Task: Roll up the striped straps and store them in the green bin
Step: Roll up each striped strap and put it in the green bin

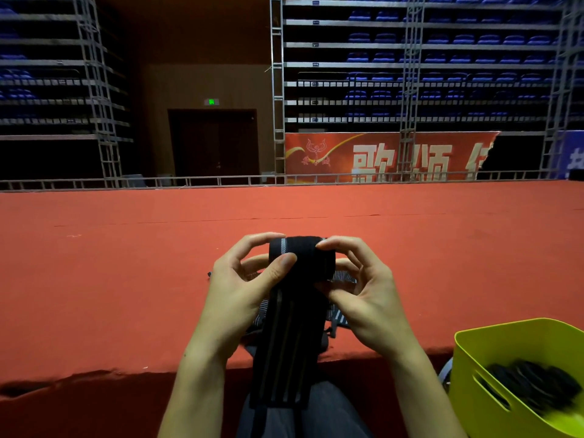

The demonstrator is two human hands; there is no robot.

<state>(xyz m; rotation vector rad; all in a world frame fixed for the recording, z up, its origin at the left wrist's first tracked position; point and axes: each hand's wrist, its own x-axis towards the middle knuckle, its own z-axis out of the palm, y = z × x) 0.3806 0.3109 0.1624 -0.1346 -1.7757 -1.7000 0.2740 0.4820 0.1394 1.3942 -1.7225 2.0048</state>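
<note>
While the striped strap (289, 320) is being wound, its rolled end is held above the edge of the red carpeted platform (126, 279), between both hands, and its loose tail is left hanging down toward the lap. The roll is pinched from the left by the left hand (243, 289), thumb laid across the front and fingers curled behind; the other side is gripped by the right hand (363, 289), fingertips pressed on top and thumb tucked beneath. Both grips are narrow and closed on the strap itself. More striped straps (339, 317) are seen lying on the platform just behind and under the hands. The green bin (493, 349) is placed at the lower right, near the right forearm, and dark rolled straps (534, 384) are already seen inside it.

For the step to be done well, tension should probably be kept on the hanging tail so each turn is laid snugly. The edges are best kept aligned, since a skewed turn would likely be telescoped into a cone. The roll should be turned by the thumbs while it is steadied by the fingers, and the grip should not be eased until the tail is fully taken up.
</note>
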